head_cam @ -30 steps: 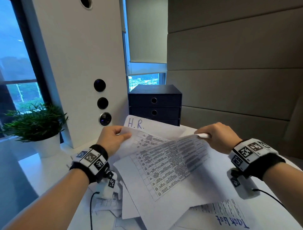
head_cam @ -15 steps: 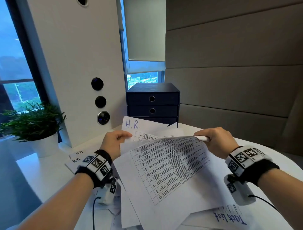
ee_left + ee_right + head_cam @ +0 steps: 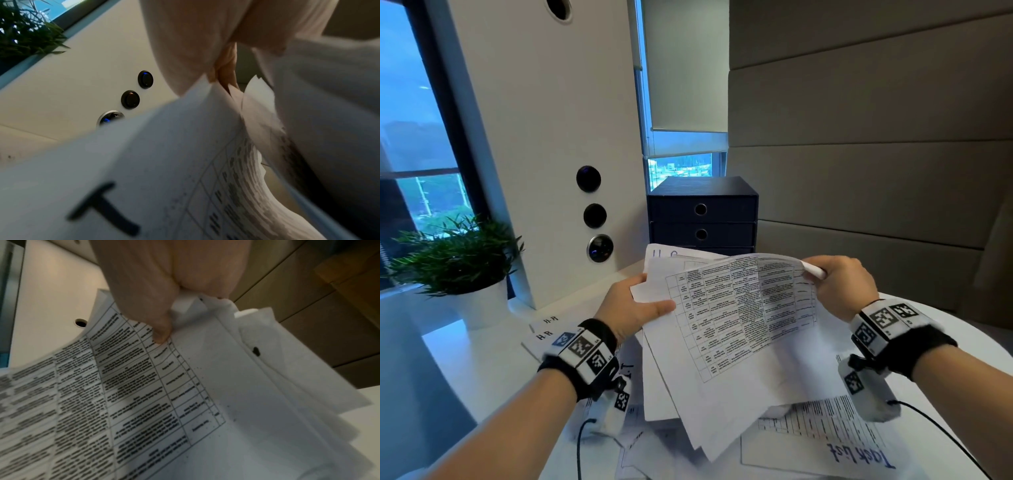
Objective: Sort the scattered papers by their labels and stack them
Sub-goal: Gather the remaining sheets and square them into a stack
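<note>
Both hands hold a loose bundle of white sheets [image 3: 736, 329] lifted over the table, the top one printed with a table of text. My left hand [image 3: 643, 301] pinches the bundle's left edge, thumb on top. My right hand [image 3: 835, 281] grips the curled upper right corner [image 3: 185, 308]. Behind the bundle a sheet with blue handwriting [image 3: 664, 251] pokes up, mostly hidden. Two sheets marked H.R [image 3: 544, 329] lie on the table at the left. A sheet headed "Task list" [image 3: 859, 455] lies under the bundle at the front right. In the left wrist view a sheet shows a big black "T" [image 3: 102, 209].
A dark blue drawer box [image 3: 702, 212] stands at the back of the white round table [image 3: 935, 342]. A potted green plant [image 3: 458, 260] stands at the left beside a white panel with round buttons [image 3: 592, 212]. More loose papers [image 3: 640, 445] lie under my wrists.
The bundle has risen and now covers most of the H.R. sheet behind it. My left hand has shifted to pinch the bundle's left edge with the thumb on top.
</note>
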